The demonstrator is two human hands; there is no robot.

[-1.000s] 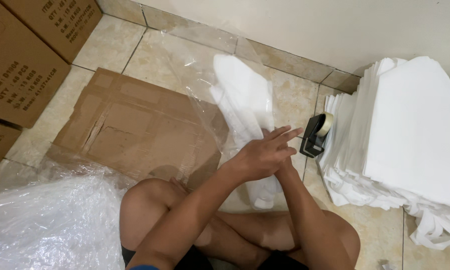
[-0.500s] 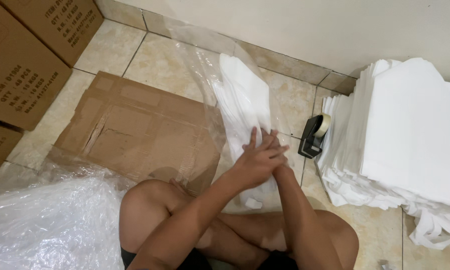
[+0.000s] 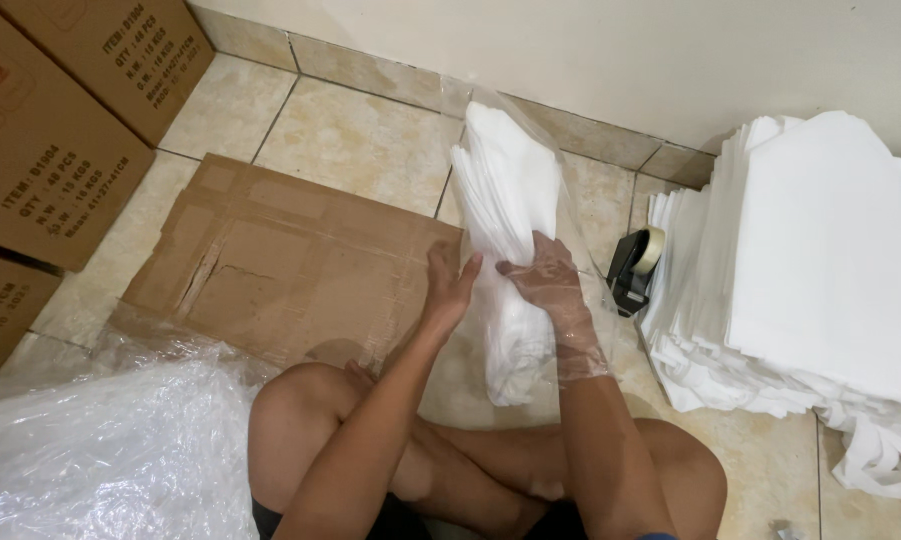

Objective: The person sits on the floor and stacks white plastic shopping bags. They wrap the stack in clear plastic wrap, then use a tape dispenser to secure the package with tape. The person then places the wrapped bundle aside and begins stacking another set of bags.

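Two hands gripped a folded white fabric bundle [image 3: 505, 215] in clear plastic film: left hand [image 3: 450, 290] fingers closed on its edge, right hand [image 3: 548, 285] clamped, steadying it upright; black tape dispenser [image 3: 632, 268] at three o'clock.

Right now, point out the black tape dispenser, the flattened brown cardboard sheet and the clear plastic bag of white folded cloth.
black tape dispenser [image 3: 632, 270], head view, on its body.
flattened brown cardboard sheet [image 3: 280, 265], head view, its middle.
clear plastic bag of white folded cloth [image 3: 505, 190], head view, upper part.
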